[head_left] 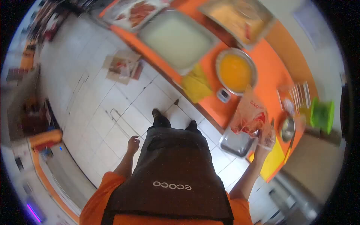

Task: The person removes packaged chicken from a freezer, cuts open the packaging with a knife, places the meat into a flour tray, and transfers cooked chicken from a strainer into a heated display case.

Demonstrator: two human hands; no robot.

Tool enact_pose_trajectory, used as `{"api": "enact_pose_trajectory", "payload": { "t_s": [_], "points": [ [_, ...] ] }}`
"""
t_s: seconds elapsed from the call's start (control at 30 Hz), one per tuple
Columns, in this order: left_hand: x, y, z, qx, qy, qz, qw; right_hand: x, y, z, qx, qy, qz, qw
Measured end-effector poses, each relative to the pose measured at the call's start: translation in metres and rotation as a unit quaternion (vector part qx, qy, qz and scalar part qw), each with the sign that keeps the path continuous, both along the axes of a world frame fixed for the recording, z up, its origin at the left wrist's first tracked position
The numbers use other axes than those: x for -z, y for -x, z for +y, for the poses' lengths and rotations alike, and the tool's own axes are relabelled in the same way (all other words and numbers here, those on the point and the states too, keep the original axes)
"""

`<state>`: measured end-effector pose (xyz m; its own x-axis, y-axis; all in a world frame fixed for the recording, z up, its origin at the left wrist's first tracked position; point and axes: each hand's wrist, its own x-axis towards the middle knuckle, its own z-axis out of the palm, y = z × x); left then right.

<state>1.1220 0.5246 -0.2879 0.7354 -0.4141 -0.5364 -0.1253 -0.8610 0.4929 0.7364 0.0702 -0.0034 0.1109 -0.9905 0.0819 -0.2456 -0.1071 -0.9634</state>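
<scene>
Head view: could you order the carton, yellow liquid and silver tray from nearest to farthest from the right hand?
1. Silver tray: just left of the right hand.
2. Yellow liquid: ahead, slightly left.
3. Carton: far to the left, on the floor.

an open cardboard box sits on the tiled floor, a green container near a white rack.

Bag red-printed — liquid yellow-orange — tabletop orange; apron dark, white-lettered; container green.

White "ecoco" on the dark apron, red "DA" followed by blurred letters on the clear plastic bag
</scene>
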Motion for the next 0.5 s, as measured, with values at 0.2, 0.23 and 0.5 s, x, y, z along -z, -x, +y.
{"api": "enact_pose_trajectory", "payload": {
  "t_s": [0.2,0.23,0.5],
  "points": [
    [0.038,-0.063,0.069,-0.048,0.044,-0.03,0.997,0.004,-0.229,0.02,-0.171,-0.014,-0.017,0.985],
    [0.04,-0.074,0.083,-0.052,0.045,-0.034,0.997,0.014,-0.277,0.026,-0.2,0.014,-0.01,0.98],
    [-0.002,-0.13,0.147,-0.333,0.015,0.027,0.942,0.209,-0.636,0.058,-0.302,-0.084,-0.204,0.927]
  ]
}}
